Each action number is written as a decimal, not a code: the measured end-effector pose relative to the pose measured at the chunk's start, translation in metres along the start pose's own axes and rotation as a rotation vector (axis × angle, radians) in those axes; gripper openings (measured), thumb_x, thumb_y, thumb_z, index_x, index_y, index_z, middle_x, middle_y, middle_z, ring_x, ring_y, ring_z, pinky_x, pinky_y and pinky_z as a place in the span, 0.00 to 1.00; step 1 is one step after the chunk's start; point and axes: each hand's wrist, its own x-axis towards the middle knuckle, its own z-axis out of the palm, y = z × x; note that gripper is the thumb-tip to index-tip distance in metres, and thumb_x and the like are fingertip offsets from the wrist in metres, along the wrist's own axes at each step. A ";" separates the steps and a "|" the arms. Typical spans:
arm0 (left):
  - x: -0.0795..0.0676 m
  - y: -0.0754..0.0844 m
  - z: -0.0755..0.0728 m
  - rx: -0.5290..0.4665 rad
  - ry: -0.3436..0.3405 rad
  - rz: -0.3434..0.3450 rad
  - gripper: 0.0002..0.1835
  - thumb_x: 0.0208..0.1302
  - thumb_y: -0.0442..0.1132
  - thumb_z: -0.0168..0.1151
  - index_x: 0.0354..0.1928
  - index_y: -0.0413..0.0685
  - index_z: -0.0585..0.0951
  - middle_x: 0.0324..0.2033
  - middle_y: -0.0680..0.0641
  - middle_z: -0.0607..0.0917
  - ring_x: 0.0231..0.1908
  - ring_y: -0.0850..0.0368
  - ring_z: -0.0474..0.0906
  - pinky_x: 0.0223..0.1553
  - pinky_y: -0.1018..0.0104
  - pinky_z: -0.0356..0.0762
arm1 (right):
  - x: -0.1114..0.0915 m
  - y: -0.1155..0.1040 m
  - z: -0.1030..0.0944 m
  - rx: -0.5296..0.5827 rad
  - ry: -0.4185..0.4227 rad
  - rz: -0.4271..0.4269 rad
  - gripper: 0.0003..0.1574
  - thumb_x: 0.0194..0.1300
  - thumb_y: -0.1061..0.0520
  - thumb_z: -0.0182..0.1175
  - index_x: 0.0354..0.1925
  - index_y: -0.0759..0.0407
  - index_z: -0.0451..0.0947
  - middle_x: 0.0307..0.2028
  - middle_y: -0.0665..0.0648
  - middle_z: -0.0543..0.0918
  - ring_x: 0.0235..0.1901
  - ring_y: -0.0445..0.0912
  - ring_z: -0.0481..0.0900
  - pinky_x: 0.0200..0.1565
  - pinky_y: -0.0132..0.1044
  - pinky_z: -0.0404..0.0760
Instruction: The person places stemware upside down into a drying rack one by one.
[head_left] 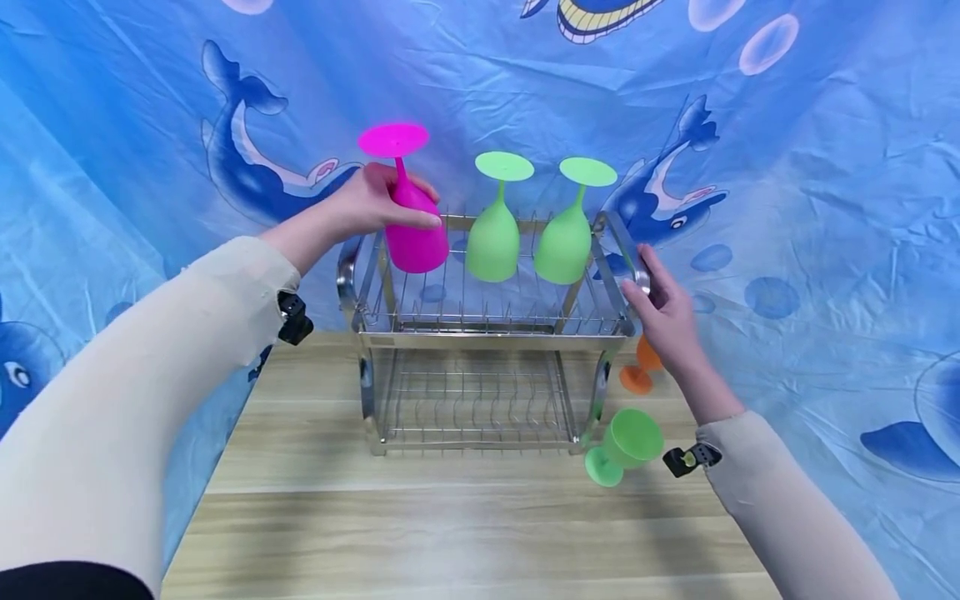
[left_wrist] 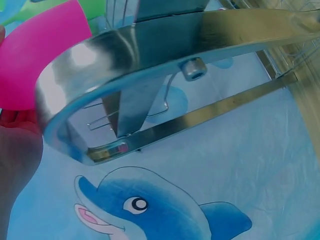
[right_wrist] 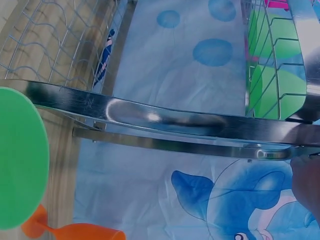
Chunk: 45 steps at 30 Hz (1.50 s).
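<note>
In the head view my left hand point(head_left: 378, 202) grips a magenta goblet point(head_left: 417, 246) by its upturned bowl, its base at the top. The goblet is at the left of the upper tier of a metal two-tier dish rack point(head_left: 495, 342). Two green goblets, a middle one point(head_left: 492, 242) and a right one point(head_left: 564, 242), stand upside down on the same tier. My right hand point(head_left: 663, 308) holds the rack's right end rail point(head_left: 633, 258), thumb and fingers either side of it. The left wrist view shows the magenta bowl point(left_wrist: 42, 52) behind the rack's curved end rail point(left_wrist: 85, 60).
Right of the rack, another green goblet point(head_left: 633, 437) rests on the wood-grain table point(head_left: 465, 525). Behind it is an orange goblet point(head_left: 637, 379), partly covered by my right hand. The lower wire tier point(head_left: 476, 404) sits under the upper one. A blue dolphin-print sheet point(head_left: 300, 100) hangs behind.
</note>
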 end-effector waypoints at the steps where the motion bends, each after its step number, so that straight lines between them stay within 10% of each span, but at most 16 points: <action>1: 0.001 -0.001 0.001 0.001 -0.005 0.000 0.24 0.61 0.45 0.82 0.56 0.44 0.88 0.53 0.47 0.90 0.57 0.50 0.83 0.59 0.49 0.84 | 0.000 0.001 0.000 -0.004 0.004 -0.006 0.41 0.81 0.60 0.59 0.84 0.59 0.55 0.83 0.62 0.58 0.81 0.56 0.57 0.64 0.20 0.73; 10: 0.011 -0.010 0.005 0.063 -0.068 0.028 0.26 0.61 0.45 0.82 0.57 0.41 0.87 0.53 0.42 0.90 0.54 0.48 0.84 0.57 0.48 0.85 | 0.003 0.010 -0.001 -0.138 0.007 -0.069 0.40 0.81 0.61 0.59 0.83 0.50 0.58 0.81 0.59 0.63 0.43 0.41 0.77 0.31 0.23 0.74; 30: 0.026 -0.017 0.009 0.215 -0.183 0.084 0.26 0.59 0.43 0.83 0.56 0.38 0.86 0.54 0.42 0.89 0.58 0.45 0.82 0.61 0.43 0.82 | 0.002 0.011 0.000 -0.145 0.009 -0.055 0.40 0.82 0.60 0.59 0.84 0.48 0.57 0.81 0.58 0.63 0.31 0.40 0.72 0.27 0.25 0.72; 45: 0.027 -0.017 0.008 0.149 -0.137 0.119 0.26 0.61 0.42 0.82 0.58 0.36 0.85 0.54 0.41 0.88 0.56 0.45 0.83 0.58 0.45 0.84 | 0.001 0.006 0.003 -0.147 -0.002 -0.021 0.41 0.82 0.58 0.58 0.84 0.48 0.56 0.82 0.58 0.60 0.47 0.39 0.77 0.39 0.20 0.78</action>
